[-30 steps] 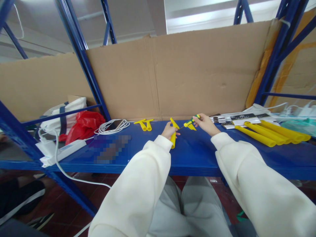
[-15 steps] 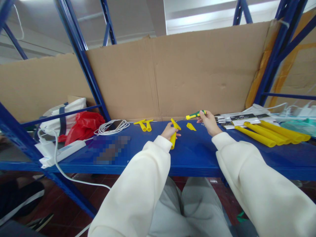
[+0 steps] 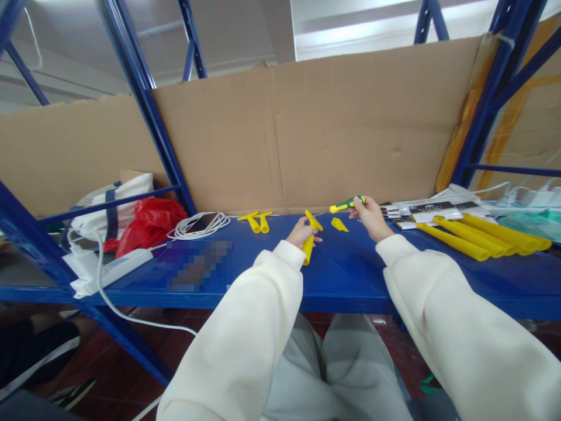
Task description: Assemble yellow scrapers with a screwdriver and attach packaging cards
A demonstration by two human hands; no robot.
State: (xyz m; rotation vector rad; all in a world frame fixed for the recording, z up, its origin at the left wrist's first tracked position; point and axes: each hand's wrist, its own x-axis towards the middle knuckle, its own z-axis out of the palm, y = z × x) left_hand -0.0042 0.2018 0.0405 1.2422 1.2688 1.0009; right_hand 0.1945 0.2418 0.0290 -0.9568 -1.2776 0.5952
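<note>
My left hand [image 3: 300, 232] is closed around a yellow T-shaped tool [image 3: 308, 251], its tubular handle pointing down toward me and its flat head at the top. In my right hand [image 3: 372, 218] is a screwdriver [image 3: 340, 207] with a yellow and green handle, held level. Its thin shaft reaches left to the head of the T-shaped tool; whether the tip sits in it is too small to tell. A small flat yellow piece [image 3: 339, 224] lies on the blue shelf [image 3: 350, 275] between my hands. Left of them lie two more yellow T-shaped tools [image 3: 255, 224].
Several yellow tubes [image 3: 464, 242] lie at right beside flat packets [image 3: 432, 211]. On the left are a coiled white cable [image 3: 199, 227], a red plastic bag [image 3: 151, 222] and a power strip [image 3: 116, 269]. Cardboard [image 3: 350, 128] closes the back. Another person's leg [image 3: 39, 356] shows lower left.
Almost nothing differs. My hands, the T-shaped tool and the screwdriver have shifted only very slightly.
</note>
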